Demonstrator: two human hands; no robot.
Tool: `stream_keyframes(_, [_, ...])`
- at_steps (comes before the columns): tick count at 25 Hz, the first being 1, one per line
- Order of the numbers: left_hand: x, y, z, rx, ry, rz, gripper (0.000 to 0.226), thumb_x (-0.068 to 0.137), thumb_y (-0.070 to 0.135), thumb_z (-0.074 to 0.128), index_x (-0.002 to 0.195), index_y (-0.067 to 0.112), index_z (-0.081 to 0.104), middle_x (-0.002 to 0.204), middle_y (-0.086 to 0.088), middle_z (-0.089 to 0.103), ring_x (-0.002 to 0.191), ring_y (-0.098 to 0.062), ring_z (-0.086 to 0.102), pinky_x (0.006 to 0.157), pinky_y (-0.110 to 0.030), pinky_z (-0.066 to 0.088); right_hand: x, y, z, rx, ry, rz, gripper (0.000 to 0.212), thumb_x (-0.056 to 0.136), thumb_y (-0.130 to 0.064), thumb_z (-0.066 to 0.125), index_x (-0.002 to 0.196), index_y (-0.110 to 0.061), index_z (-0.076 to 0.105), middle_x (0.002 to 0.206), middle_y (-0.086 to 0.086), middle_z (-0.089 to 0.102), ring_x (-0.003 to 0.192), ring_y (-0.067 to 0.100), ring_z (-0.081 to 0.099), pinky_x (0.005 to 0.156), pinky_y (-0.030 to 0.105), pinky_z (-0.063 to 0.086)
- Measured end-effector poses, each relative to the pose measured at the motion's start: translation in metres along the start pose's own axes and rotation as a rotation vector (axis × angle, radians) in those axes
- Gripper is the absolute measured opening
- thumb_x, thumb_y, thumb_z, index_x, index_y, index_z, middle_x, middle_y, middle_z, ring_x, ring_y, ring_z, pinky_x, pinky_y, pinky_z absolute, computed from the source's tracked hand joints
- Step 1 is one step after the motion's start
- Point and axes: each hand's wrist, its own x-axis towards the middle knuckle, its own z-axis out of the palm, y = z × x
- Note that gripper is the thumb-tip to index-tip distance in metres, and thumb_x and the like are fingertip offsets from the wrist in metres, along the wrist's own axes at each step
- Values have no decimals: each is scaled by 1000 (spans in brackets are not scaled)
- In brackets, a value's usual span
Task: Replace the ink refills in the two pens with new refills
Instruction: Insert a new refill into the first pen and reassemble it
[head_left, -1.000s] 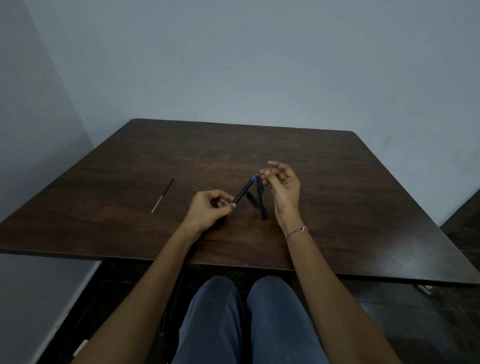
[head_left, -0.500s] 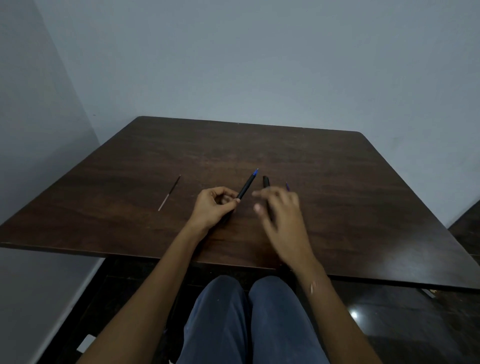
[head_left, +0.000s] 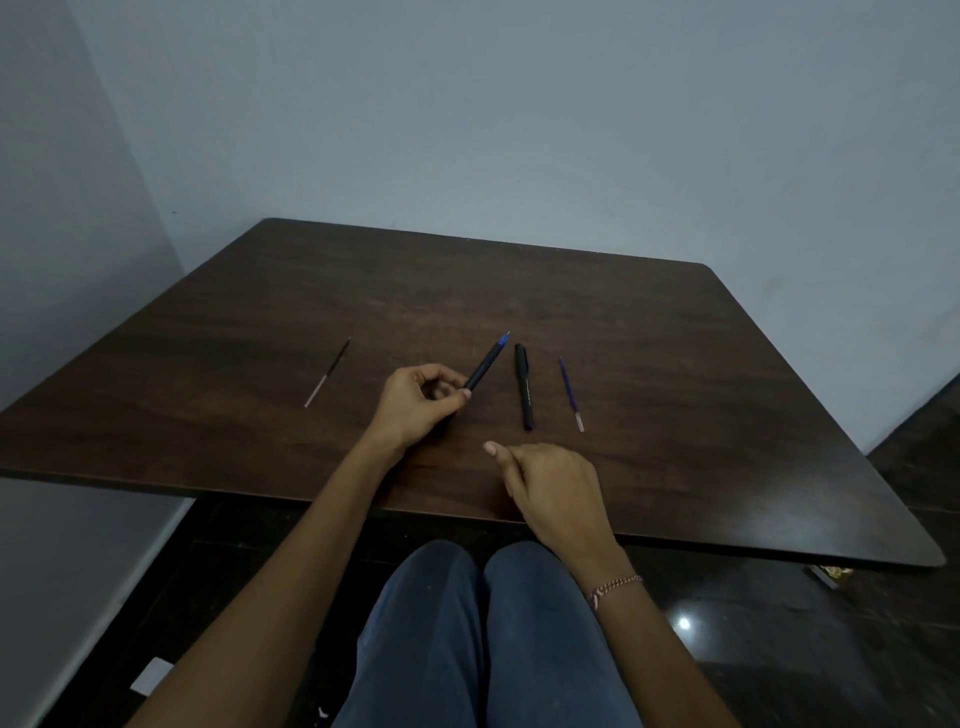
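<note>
A person seated at a dark wooden desk grips a pen in the left hand, thumb and curled fingers closed round its lower barrel. The pen is black, and its blue tip points up and away toward the far edge. On my feed I cannot tell whether its hidden rear end touches the wood.

Just right of it a second pen, all black, lies flat near the middle of the desk, running from the far side toward the near edge. Neither hand touches it. Near that pen on its right, roughly parallel, lies a thin blue refill with its pale end toward the near edge. A second refill, dark with a pale near end, lies slanted and well apart from the rest, toward the left edge.

The right hand sits over the near edge, back up, thumb stretched leftward and fingers loosely bent under. I see nothing held in it, and I cannot say whether it rests on the wood. A thread bracelet circles the right wrist. Below the near edge are knees in blue trousers, with a dark glossy floor around them.
</note>
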Motion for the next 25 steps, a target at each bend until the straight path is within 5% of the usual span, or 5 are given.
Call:
stream_keyframes(8, [-1,1,0,1,-6,2,12,80,7,71,80,18,67,62,2,54,62,-12,54,61,-21,47,-6,-5,0,-212,267,62,51,97,-47,36,62,-20,61,61,-7,55,61,7,47,46,18,31])
stream_keyframes(12, [0,-1,0,-19,-1,0,12,79,6,71,79,16,67,61,1,54,62,-15,55,59,-19,48,-10,-5,-1,-251,253,133,52,95,-51,34,62,-20,59,62,-7,53,58,8,47,43,18,26])
stream_keyframes(17, [1,-1,1,-31,-4,7,12,80,4,70,77,15,66,59,-2,56,54,-8,57,57,-16,48,-21,14,1,-158,169,-19,61,100,-51,13,68,-17,52,72,-5,49,67,8,44,51,17,32])
stream_keyframes(21, [1,-1,1,-33,-6,15,13,80,4,70,77,16,66,58,0,55,54,-8,58,58,-17,48,-30,23,-7,-254,184,-64,46,97,-50,30,68,-20,49,66,-7,49,62,9,44,51,19,32])
stream_keyframes(25, [0,0,0,-31,-11,11,12,80,4,70,78,15,66,57,2,55,60,-14,59,61,-20,50,-32,17,-11,-182,208,64,57,97,-55,22,61,-20,49,56,-8,47,53,7,41,47,21,30])
